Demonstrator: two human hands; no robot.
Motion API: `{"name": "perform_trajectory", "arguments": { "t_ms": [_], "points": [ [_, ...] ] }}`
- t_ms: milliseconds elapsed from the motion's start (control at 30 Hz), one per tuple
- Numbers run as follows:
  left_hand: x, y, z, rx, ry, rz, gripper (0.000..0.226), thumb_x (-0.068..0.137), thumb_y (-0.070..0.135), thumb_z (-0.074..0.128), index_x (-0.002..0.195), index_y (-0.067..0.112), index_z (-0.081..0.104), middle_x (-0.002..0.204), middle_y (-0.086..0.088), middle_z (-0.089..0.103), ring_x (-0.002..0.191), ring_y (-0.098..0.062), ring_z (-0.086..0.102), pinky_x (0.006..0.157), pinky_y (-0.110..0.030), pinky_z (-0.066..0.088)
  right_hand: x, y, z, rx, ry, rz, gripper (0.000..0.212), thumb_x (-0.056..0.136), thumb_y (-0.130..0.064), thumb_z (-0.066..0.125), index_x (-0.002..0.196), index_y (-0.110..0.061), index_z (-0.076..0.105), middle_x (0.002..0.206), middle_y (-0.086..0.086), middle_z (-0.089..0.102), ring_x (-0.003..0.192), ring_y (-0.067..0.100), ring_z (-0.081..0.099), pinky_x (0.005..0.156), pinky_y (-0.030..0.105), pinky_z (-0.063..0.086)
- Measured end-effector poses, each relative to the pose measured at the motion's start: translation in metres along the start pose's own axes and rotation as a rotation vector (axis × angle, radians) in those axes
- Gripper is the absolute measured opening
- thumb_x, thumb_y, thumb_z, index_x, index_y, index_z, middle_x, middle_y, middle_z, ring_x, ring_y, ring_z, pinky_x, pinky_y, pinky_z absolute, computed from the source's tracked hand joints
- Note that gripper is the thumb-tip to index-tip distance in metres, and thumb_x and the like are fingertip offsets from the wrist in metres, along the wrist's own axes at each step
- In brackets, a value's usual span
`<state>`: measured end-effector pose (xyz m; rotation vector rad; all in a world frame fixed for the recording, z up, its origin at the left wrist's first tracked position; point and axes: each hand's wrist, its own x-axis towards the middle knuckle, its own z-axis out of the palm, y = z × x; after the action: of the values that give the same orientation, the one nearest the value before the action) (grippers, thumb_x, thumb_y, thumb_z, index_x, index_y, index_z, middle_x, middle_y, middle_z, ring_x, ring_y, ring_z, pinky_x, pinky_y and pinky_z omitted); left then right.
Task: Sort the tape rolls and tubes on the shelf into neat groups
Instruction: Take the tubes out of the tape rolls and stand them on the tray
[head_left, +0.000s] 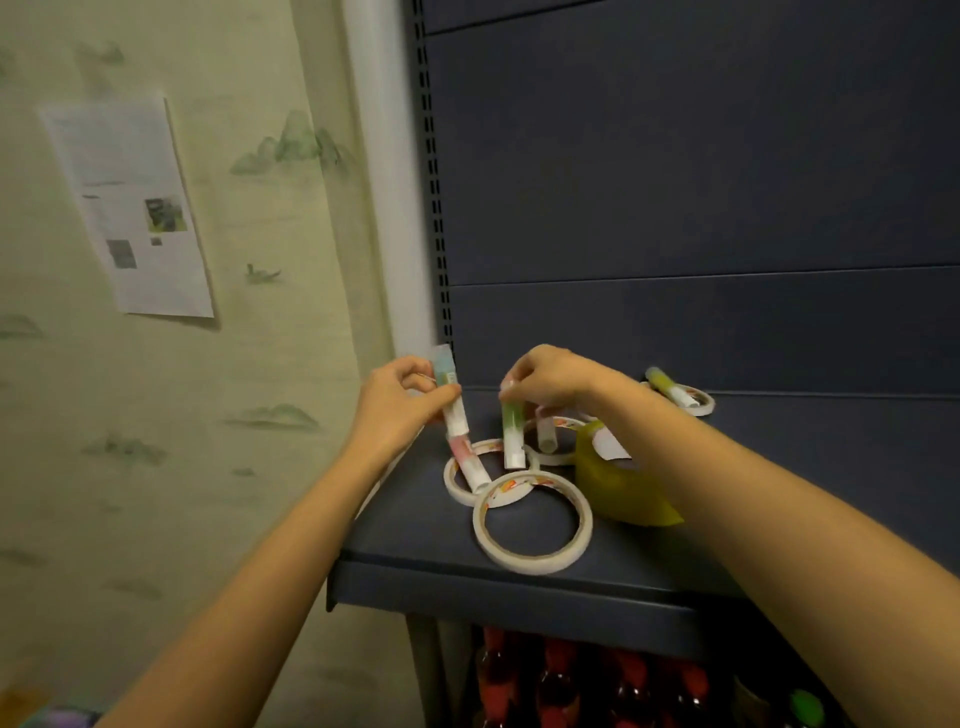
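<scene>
On the dark blue shelf (415, 540) lie white tape rolls and small tubes. My left hand (397, 402) grips a blue-topped tube (451, 395), held nearly upright above the shelf's left end. My right hand (550, 376) pinches the top of a green tube (512, 434), its white end down near the rolls. A pink tube (470, 462) lies across a small tape roll (457, 483). A large tape roll (532, 525) lies flat in front. Another roll (558, 457) holds a pale tube (546, 436). A wide yellow tape roll (618, 480) stands beside my right forearm.
Further right along the shelf, a yellow-green tube (670, 387) rests on another white roll (698, 402). The shelf's blue back panel (675, 208) rises behind. Red bottles (561, 680) stand on the level below. A wallpapered wall with a paper sheet (130, 208) is left.
</scene>
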<state>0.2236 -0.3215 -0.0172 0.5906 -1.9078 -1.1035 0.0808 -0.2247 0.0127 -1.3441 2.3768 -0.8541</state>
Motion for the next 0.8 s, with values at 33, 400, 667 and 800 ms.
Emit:
{"name": "perform_trajectory", "arguments": {
  "t_ms": [33,400,667,800],
  "points": [
    [0.004,0.003,0.003,0.003,-0.016,0.020,0.017,0.080,0.001,0.068,0.080,0.010,0.054,0.066,-0.009,0.057,0.058,-0.016,0.055,0.048,-0.013,0.050,-0.005,0.003,-0.007,0.034,0.054,-0.010,0.022,0.092,-0.020,0.058,0.107,-0.006,0.065,0.105,0.007,0.064,0.085,0.019,0.061,0.075,0.028,0.054],
    [0.014,0.070,0.107,-0.002,-0.267,0.241,0.014,0.078,0.008,0.070,0.082,0.013,0.057,0.072,-0.011,0.070,0.058,-0.013,0.067,0.058,-0.029,0.057,-0.104,0.084,-0.113,0.114,0.469,0.048,0.017,0.088,-0.022,0.064,0.101,-0.013,0.068,0.100,0.004,0.069,0.089,0.016,0.067,0.073,0.026,0.054],
    [-0.050,0.145,0.245,-0.133,-0.480,0.299,0.012,0.080,0.010,0.070,0.087,0.006,0.062,0.070,-0.005,0.069,0.060,-0.009,0.069,0.057,-0.019,0.057,-0.222,0.181,-0.190,-0.023,0.677,0.210,0.020,0.084,-0.024,0.069,0.102,-0.015,0.068,0.089,-0.002,0.062,0.090,0.018,0.064,0.087,0.037,0.054],
    [-0.092,0.184,0.319,-0.167,-0.535,0.329,0.013,0.077,0.009,0.073,0.087,0.008,0.066,0.076,-0.003,0.065,0.070,-0.015,0.066,0.059,-0.018,0.058,-0.289,0.233,-0.228,-0.099,0.709,0.290,0.025,0.085,-0.026,0.069,0.106,-0.013,0.067,0.089,-0.002,0.060,0.080,0.016,0.057,0.074,0.033,0.055]
  ]
}}
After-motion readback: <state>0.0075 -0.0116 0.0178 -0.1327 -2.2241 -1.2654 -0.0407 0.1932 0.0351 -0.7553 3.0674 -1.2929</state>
